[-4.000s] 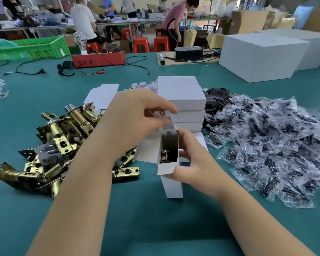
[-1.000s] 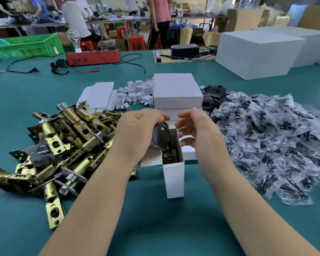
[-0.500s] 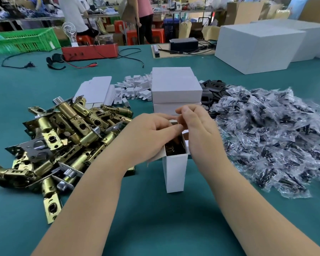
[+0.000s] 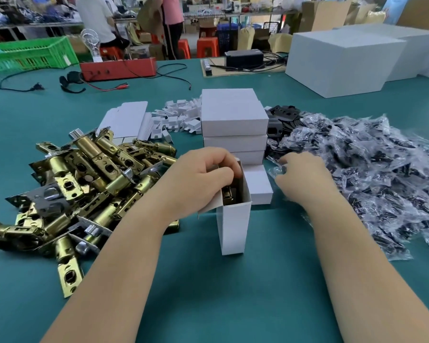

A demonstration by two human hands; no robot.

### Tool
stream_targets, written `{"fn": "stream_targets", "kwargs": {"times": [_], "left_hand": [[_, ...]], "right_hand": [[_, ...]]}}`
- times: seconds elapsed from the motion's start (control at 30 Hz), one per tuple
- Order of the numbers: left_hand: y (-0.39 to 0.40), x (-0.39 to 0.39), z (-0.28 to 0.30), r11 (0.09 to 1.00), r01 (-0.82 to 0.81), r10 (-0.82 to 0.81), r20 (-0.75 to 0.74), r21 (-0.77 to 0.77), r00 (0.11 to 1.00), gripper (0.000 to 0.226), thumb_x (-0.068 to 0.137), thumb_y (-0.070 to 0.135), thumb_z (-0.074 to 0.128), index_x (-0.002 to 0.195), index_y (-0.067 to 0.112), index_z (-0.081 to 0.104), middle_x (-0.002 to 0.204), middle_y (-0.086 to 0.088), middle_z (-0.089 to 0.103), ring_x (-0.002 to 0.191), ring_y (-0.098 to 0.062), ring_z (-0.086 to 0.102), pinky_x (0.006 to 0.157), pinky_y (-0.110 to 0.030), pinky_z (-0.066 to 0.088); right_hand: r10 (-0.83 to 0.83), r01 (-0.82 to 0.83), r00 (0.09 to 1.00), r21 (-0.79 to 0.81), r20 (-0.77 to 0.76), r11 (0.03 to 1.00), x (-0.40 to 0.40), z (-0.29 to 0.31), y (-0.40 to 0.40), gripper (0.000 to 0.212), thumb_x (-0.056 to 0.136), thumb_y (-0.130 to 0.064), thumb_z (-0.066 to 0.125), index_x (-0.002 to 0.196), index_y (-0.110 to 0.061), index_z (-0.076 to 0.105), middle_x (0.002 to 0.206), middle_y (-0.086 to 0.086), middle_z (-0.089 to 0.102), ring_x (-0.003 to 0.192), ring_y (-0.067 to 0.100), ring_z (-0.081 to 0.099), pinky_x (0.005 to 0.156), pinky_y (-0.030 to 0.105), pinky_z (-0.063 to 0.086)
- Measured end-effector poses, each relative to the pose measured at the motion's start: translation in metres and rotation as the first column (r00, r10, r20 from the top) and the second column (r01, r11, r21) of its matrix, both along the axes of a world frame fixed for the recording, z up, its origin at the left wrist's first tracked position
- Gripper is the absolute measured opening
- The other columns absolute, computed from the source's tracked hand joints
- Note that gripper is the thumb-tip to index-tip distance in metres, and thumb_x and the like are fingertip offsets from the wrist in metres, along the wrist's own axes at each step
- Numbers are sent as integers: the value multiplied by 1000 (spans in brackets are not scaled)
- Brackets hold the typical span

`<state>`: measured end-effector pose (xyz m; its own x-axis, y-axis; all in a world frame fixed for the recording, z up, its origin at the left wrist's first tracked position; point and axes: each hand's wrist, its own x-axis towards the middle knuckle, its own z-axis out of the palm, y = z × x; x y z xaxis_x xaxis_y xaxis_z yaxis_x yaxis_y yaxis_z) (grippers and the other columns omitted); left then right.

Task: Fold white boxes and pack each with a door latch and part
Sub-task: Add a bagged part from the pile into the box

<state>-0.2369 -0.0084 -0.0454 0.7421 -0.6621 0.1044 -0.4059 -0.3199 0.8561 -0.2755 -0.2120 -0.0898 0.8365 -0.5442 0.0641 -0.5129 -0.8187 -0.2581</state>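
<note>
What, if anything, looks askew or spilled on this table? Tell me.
Little stands out. One brass latch lies apart from the latch pile, near the table's front edge. The stack of closed white boxes sits slightly staggered. The open box stands upright, steadied by the left hand.

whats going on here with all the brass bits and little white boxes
A person is packing door latches into boxes. The left hand grips the top of an upright open white box with a brass latch inside. The right hand reaches into the pile of bagged parts.
</note>
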Motion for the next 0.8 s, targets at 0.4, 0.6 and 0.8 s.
{"fn": "stream_targets", "kwargs": {"times": [0.4,0.6,0.8], "left_hand": [[1,2,-3,1000,21,-21,-1,3,1000,20,79,18,48,73,30,63,64,-17,63,31,-9,36,36,-11,29],[2,4,-4,999,33,-32,-24,20,999,29,88,4,47,73,26,62,36,4,43,28,-8,32,34,-10,26],[-1,2,-1,998,37,-38,-27,-53,999,20,77,31,42,71,30,62,99,-26,64,87,-34,60,78,-45,48]], "right_hand": [[-107,103,992,53,66,993,12,-12,-11,21,89,-4,50,106,-9,61,106,13,64,86,31,54,67,31,40],[-99,43,954,198,283,979,7,-7,-13,36,90,-5,41,116,-9,66,111,15,66,79,26,53,61,27,39],[-171,18,852,299,495,954,1,5,-6,24,97,-11,40,105,-20,61,115,13,56,73,19,51,68,27,36]]}}
